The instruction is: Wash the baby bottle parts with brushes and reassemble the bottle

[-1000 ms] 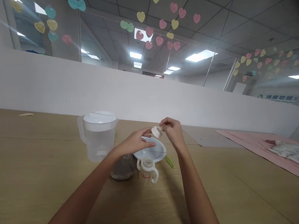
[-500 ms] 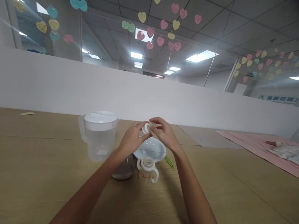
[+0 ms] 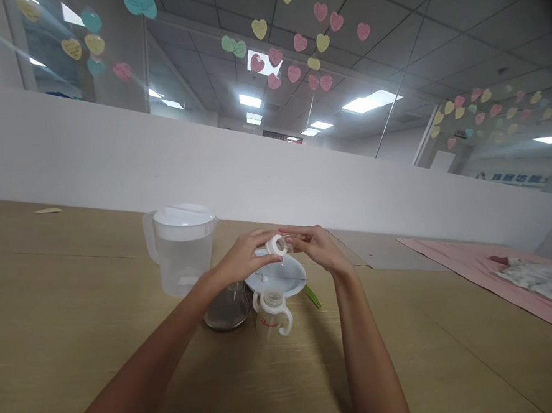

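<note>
My left hand [image 3: 246, 255] grips a white ring-shaped collar [image 3: 275, 246] between thumb and fingers, above the bowl. My right hand [image 3: 319, 247] holds a small clear piece [image 3: 291, 243] just to the right of the collar, close against it. Below them stands a clear baby bottle [image 3: 269, 316] with two white handles, upright, its top uncovered. A white bowl [image 3: 287, 279] lies behind the bottle with a small white item in it. Left of the bottle is a glass vessel [image 3: 227, 309], partly hidden by my left hand and forearm.
A lidded translucent pitcher [image 3: 185, 255] stands at the left of the bowl. A green-handled tool [image 3: 313, 296] lies beside the bowl. On the right is a pink cloth [image 3: 476, 269] with a patterned fabric item [image 3: 542, 280]. A white wall [image 3: 114, 154] runs behind the table.
The clear piece has come off to the right of the white collar, and my right hand has moved right with it. The collar has tilted and sits slightly lower.
</note>
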`<state>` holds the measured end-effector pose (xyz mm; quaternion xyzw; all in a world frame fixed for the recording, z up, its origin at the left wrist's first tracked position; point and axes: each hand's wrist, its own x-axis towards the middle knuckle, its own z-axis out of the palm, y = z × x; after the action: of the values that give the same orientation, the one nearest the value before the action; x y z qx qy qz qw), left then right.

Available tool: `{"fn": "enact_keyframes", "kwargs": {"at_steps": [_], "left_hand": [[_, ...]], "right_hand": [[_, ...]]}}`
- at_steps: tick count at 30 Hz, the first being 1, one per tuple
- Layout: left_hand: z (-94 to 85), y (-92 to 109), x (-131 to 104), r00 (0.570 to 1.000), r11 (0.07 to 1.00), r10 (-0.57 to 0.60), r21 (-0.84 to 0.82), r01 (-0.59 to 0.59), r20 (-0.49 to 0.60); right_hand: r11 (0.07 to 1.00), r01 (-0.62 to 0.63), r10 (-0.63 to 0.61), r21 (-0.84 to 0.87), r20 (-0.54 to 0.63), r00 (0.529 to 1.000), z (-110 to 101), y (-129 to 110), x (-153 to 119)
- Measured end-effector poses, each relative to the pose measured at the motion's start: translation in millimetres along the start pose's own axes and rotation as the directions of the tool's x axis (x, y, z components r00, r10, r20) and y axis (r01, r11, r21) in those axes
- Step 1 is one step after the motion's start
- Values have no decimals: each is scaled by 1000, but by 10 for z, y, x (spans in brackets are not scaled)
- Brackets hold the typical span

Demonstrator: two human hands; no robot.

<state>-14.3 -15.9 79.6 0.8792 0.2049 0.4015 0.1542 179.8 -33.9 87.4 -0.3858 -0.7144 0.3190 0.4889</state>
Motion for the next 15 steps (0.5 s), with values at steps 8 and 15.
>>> {"fn": "enact_keyframes", "kwargs": {"at_steps": [8, 15], "left_hand": [[280, -379, -81, 948, 892, -251, 427, 149, 195], [535, -763, -208, 922, 788, -342, 590, 174, 184]], "right_hand": [[817, -324, 172, -477, -336, 926, -184, 665, 123], [437, -379, 231, -816, -305, 924, 92, 1108, 180]]}}
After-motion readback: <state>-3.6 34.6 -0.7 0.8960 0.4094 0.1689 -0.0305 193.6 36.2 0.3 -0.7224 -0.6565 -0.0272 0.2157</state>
